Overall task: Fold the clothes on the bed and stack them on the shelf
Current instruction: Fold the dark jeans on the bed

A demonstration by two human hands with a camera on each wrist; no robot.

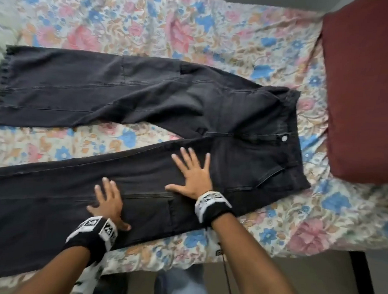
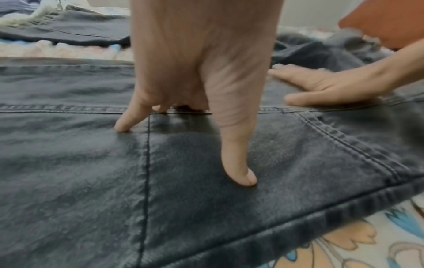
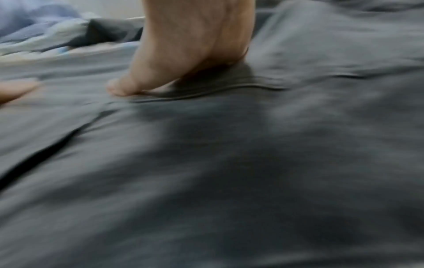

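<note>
A pair of black jeans [image 1: 146,95] lies spread flat on the floral bedsheet [image 1: 127,26], waistband to the right and legs apart towards the left. Both hands press flat on the near leg. My left hand [image 1: 108,200] lies with fingers spread on the thigh by a seam. My right hand [image 1: 192,172] is flat with fingers splayed just below the fly, close to the front pocket. In the left wrist view my left hand [image 2: 190,101] presses fingertips into the denim [image 2: 206,199], with my right hand [image 2: 321,87] beyond. The right wrist view is blurred, showing my right hand [image 3: 183,63] on dark cloth [image 3: 229,163].
A dark red pillow [image 1: 366,93] lies at the right end of the bed. The bed's near edge runs along the bottom, with floor and a dark bed frame [image 1: 361,283] below it. More bunched clothes [image 2: 57,23] show far left in the left wrist view.
</note>
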